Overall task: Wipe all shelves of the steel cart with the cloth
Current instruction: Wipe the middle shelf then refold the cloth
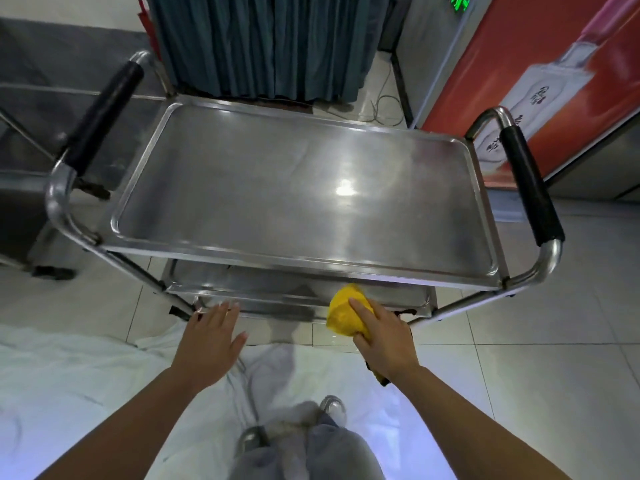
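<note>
- Cart [540,278] of shiny steel tubing stands on pale floor tiles [540,341], with a flat, rimmed rectangular top shelf [277,188] that reflects a ceiling light.
- Black padded handles [100,116] sit at both ends of the cart.
- Lower shelf [263,284] shows under the near edge of the top one, mostly hidden by it.
- Right hand [384,334] grips a bunched yellow cloth [343,311] at the near edge of the lower shelf.
- Left hand [211,337] is flat, fingers straight and spread, holding nothing, near the cart's front left leg.
- White sheet [69,372] lies rumpled on the floor below; pleated dark curtain [263,43] hangs behind the cart, red panel [540,64] to the right.
</note>
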`<action>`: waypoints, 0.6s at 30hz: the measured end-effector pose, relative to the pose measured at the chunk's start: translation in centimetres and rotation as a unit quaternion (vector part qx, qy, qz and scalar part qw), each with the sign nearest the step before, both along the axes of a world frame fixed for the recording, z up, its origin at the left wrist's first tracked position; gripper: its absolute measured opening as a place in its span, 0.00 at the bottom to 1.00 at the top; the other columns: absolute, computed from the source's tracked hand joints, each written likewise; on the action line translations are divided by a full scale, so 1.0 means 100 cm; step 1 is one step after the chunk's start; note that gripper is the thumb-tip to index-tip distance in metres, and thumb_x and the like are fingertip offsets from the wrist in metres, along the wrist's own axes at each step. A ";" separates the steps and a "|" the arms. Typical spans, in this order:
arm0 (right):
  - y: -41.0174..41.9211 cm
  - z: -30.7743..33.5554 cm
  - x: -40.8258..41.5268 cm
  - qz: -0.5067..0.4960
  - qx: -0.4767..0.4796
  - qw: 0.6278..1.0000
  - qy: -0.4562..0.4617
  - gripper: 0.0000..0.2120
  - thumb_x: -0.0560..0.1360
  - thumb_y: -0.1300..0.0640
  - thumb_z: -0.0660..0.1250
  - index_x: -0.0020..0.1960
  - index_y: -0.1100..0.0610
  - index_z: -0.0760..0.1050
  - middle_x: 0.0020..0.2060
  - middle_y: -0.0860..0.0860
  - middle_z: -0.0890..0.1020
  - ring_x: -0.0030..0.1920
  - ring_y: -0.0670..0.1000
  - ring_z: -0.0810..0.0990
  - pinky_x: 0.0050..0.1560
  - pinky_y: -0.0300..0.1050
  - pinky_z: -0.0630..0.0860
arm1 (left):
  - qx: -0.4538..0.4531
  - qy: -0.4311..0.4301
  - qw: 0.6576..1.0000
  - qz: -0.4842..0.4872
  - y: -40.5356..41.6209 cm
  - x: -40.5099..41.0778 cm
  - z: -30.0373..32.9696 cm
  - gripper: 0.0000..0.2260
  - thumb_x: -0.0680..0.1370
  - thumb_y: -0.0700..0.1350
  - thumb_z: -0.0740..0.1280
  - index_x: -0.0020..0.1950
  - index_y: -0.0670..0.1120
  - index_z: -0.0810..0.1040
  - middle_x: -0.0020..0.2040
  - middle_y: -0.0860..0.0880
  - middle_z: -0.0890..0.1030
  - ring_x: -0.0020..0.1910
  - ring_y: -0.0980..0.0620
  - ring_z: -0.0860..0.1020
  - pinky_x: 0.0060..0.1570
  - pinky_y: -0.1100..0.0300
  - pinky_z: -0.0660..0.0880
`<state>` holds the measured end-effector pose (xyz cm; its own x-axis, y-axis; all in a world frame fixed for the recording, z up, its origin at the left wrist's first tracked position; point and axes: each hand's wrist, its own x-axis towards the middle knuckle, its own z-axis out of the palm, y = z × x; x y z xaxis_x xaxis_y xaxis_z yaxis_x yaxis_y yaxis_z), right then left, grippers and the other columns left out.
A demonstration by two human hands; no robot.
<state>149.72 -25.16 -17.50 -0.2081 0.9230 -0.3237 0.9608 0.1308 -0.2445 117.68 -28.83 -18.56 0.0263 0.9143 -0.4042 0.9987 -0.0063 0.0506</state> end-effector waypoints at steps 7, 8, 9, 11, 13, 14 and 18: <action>-0.001 -0.033 -0.036 -0.045 -0.015 0.999 0.008 0.29 0.77 0.46 0.59 0.76 0.42 0.54 0.73 0.50 0.64 0.64 0.56 0.72 0.62 0.54 0.71 | 0.000 -0.012 1.000 -0.012 0.000 -0.037 -0.019 0.28 0.82 0.59 0.46 0.79 0.49 0.48 0.79 0.48 0.50 0.78 0.50 0.49 0.74 0.49 0.48; 0.003 -0.043 -0.038 -0.045 -0.015 0.999 0.009 0.29 0.77 0.45 0.58 0.76 0.42 0.54 0.73 0.50 0.65 0.64 0.56 0.72 0.62 0.54 0.71 | 0.000 -0.016 1.000 -0.009 0.004 -0.038 -0.027 0.28 0.82 0.59 0.47 0.79 0.48 0.48 0.79 0.47 0.50 0.78 0.50 0.50 0.74 0.49 0.48; 0.009 -0.056 -0.040 -0.046 -0.014 0.999 0.010 0.29 0.77 0.45 0.58 0.76 0.42 0.54 0.73 0.50 0.65 0.64 0.56 0.72 0.61 0.54 0.72 | 0.002 -0.018 1.000 -0.008 0.009 -0.038 -0.038 0.28 0.82 0.59 0.47 0.79 0.48 0.49 0.79 0.47 0.50 0.78 0.49 0.50 0.74 0.49 0.49; 0.023 -0.088 -0.042 -0.045 -0.006 0.999 0.013 0.28 0.78 0.45 0.58 0.76 0.42 0.53 0.73 0.50 0.65 0.65 0.57 0.72 0.61 0.55 0.72 | 0.018 -0.015 1.000 -0.009 0.022 -0.036 -0.070 0.28 0.81 0.59 0.47 0.79 0.48 0.51 0.79 0.47 0.52 0.77 0.49 0.52 0.75 0.48 0.51; 0.041 -0.128 -0.043 -0.044 0.006 0.999 0.014 0.28 0.79 0.44 0.58 0.77 0.42 0.52 0.74 0.51 0.63 0.65 0.58 0.71 0.61 0.55 0.73 | 0.025 -0.010 1.000 -0.002 0.040 -0.032 -0.111 0.28 0.81 0.60 0.46 0.79 0.48 0.50 0.79 0.47 0.52 0.77 0.49 0.52 0.75 0.46 0.51; 0.050 -0.149 -0.043 -0.039 0.018 0.999 0.012 0.28 0.79 0.44 0.58 0.77 0.42 0.53 0.75 0.51 0.63 0.65 0.59 0.71 0.61 0.55 0.72 | 0.028 -0.005 1.000 0.001 0.048 -0.030 -0.135 0.29 0.81 0.60 0.45 0.79 0.49 0.49 0.79 0.47 0.50 0.78 0.49 0.51 0.75 0.46 0.49; 0.083 -0.232 -0.044 -0.021 0.084 0.996 0.025 0.28 0.78 0.48 0.61 0.76 0.45 0.58 0.74 0.55 0.65 0.65 0.61 0.72 0.62 0.54 0.71 | 0.066 -0.017 0.998 -0.016 0.084 -0.019 -0.224 0.28 0.81 0.60 0.45 0.79 0.48 0.48 0.79 0.47 0.49 0.78 0.49 0.50 0.75 0.47 0.48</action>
<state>145.28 -16.84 -40.65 -0.1804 0.9716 -0.1533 0.9534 0.1344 -0.2700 115.78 -20.41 -41.00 0.0690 0.9580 -0.2784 0.9955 -0.0479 0.0819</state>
